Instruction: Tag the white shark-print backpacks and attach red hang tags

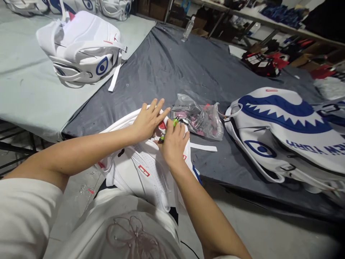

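Note:
A white backpack with red labels and a perforated strap panel lies at the table's front edge, against my body. My left hand lies on its upper rim with the fingers stretched out; its thumb is mostly hidden. Close beside it, my right hand is closed round a small green-and-black tool, whose kind I cannot make out. Between the two hands a red patch shows on the bag. A clear plastic bag with pinkish-red pieces inside rests just beyond my right hand.
A white-and-blue backpack lies at the right, another white backpack at the left on the pale green table cover. A clear bottle stands on the dark table cover. Black-and-red goods lie farther back.

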Demonstrator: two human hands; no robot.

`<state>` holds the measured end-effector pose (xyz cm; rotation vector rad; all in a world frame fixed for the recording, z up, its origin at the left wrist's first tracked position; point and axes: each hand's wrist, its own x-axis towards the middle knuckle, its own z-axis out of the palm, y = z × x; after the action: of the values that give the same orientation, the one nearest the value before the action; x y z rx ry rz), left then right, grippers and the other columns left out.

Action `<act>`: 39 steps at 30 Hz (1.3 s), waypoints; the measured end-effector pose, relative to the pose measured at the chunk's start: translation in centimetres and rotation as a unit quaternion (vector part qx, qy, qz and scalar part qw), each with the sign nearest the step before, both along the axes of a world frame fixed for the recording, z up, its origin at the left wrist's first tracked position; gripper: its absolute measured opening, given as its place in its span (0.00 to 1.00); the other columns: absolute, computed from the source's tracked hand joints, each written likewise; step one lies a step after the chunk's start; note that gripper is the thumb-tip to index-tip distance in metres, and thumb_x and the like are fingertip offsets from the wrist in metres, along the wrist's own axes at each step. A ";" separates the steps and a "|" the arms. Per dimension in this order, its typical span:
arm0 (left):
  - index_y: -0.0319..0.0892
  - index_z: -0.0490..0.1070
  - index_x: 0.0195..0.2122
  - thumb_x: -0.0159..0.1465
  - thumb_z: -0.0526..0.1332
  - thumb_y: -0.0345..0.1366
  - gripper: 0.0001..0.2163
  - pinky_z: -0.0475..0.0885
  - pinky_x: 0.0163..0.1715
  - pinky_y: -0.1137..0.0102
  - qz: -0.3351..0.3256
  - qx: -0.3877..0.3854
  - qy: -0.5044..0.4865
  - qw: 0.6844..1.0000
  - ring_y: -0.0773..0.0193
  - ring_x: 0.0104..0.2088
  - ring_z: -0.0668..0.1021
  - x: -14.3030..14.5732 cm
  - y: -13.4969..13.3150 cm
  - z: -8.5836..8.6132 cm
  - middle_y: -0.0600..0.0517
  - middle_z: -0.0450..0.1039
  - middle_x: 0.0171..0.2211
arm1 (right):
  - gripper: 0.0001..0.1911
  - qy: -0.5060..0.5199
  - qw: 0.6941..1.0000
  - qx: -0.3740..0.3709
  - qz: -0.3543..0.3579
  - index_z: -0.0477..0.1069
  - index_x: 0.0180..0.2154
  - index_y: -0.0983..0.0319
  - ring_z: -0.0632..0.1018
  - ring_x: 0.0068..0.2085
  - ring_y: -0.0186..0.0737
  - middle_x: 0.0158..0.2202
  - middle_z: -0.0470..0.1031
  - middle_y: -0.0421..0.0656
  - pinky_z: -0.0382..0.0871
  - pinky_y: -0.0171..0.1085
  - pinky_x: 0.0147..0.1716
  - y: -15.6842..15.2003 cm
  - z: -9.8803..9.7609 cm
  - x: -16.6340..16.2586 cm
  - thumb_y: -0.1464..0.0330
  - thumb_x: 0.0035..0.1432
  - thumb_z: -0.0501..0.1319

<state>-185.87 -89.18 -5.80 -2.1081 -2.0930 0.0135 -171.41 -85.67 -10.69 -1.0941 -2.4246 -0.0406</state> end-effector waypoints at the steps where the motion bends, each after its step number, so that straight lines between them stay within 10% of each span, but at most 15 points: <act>1: 0.39 0.45 0.71 0.58 0.68 0.41 0.45 0.57 0.60 0.46 0.001 -0.003 -0.003 1.000 0.36 0.70 0.51 0.0 0.1 0.0 0.33 0.39 0.72 | 0.36 -0.024 1.000 -0.002 -0.009 0.58 0.61 0.66 0.61 0.63 0.68 0.59 0.64 0.66 0.55 0.67 0.57 -0.1 0.1 -0.5 0.63 0.56 0.69; 16: 0.41 0.43 0.72 0.60 0.66 0.44 0.44 0.55 0.62 0.44 -0.022 -0.013 0.000 1.000 0.37 0.70 0.50 -0.1 0.3 0.0 0.34 0.40 0.72 | 0.31 -0.010 0.999 -0.028 0.020 0.61 0.61 0.65 0.62 0.64 0.63 0.58 0.69 0.59 0.55 0.61 0.59 0.6 -0.2 1.0 0.68 0.58 0.64; 21: 0.41 0.45 0.71 0.57 0.69 0.44 0.46 0.55 0.62 0.46 -0.024 0.003 0.003 1.000 0.38 0.70 0.51 -0.2 0.2 -0.1 0.36 0.40 0.72 | 0.21 0.128 0.985 0.033 0.114 0.66 0.58 0.61 0.77 0.46 0.50 0.45 0.78 0.50 0.62 0.52 0.55 -0.1 1.2 5.1 0.62 0.65 0.57; 28: 0.41 0.47 0.71 0.55 0.71 0.44 0.47 0.55 0.61 0.44 -0.019 0.017 0.003 1.000 0.37 0.69 0.51 -0.1 0.3 -0.5 0.34 0.40 0.72 | 0.15 0.195 0.920 -0.294 0.169 0.68 0.49 0.60 0.79 0.32 0.39 0.36 0.80 0.42 0.71 0.36 0.32 -0.6 4.1 5.0 0.63 0.62 0.59; 39: 0.44 0.45 0.71 0.55 0.71 0.45 0.48 0.62 0.56 0.46 0.032 -0.001 -0.002 0.999 0.36 0.69 0.51 0.2 0.2 -0.1 0.35 0.35 0.73 | 0.11 0.089 0.911 -0.331 0.230 0.80 0.43 0.58 0.80 0.37 0.39 0.40 0.82 0.42 0.72 0.37 0.37 1.1 6.6 4.8 0.66 0.59 0.63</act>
<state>-185.69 -88.94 -5.89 -2.0422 -2.1625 0.0196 -166.64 -84.53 -4.10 -0.6828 -2.5093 1.0518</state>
